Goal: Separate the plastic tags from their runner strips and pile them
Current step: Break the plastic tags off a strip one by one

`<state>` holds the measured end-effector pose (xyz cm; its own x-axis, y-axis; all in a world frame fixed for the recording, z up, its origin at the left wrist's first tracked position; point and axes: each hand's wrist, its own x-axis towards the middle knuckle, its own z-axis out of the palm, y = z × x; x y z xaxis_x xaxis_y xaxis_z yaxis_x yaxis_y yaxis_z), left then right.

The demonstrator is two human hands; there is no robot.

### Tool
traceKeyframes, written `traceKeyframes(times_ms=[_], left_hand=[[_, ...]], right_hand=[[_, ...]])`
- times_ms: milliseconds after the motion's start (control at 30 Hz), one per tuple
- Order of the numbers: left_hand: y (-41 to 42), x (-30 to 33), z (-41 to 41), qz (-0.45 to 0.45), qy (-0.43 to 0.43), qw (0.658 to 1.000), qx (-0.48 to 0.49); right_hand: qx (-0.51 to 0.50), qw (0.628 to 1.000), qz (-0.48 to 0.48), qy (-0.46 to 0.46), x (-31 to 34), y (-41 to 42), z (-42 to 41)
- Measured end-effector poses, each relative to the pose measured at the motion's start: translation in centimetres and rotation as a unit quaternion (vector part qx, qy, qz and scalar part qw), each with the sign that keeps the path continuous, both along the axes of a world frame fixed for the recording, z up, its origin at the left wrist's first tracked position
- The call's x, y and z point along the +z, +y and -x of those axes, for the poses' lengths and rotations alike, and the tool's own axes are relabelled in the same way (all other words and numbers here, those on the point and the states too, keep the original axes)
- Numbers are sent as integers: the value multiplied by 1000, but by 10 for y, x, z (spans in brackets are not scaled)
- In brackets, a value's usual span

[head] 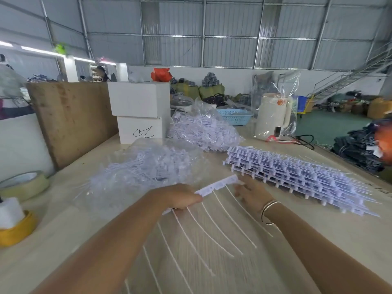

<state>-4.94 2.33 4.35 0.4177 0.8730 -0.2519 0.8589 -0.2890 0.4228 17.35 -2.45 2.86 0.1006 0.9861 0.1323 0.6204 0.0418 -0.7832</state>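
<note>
On the table (pixel 212 262), a stack of unseparated runner strips (pixel 297 177) lies toward the right edge, and bagged loose tags (pixel 144 168) pile up left of centre. The left hand (pixel 180 198) grips one runner strip (pixel 216 185) near the middle; its tags (pixel 212 230) trail toward the near edge. The right hand (pixel 252 193) lies at the strip's far end (motion blur hides whether it pinches). Best to keep the spine firmly held and twist each tag off cleanly.

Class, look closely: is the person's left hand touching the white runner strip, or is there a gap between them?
Touching. The head view shows the left hand with fingers curled round the near end of the runner strip, no gap between.
</note>
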Motion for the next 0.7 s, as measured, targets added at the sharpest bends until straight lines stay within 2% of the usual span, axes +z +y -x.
traceKeyframes(times_ms=[100,167,267,367,467,533,700], left_hand=[[6,0,13,-29,36,999,-29],[12,0,24,-51,12,998,-33],[22,-1,44,-60,-77,994,55],[17,-8,38,-86,-91,988,86],[-6,-13,2,-63,-127,989,35],[-20,-19,-24,-87,-127,988,-17],[-38,-27,-54,-113,-167,979,-2]], right_hand=[[-13,1000,-9,25,-10,0,0],[-31,997,0,68,-14,-2,-2],[-32,991,23,129,-15,-7,-3],[-8,986,23,163,-15,-10,0],[17,984,5,175,-17,-14,3],[29,985,-9,172,-20,-17,5],[44,977,-19,206,-18,-27,9]])
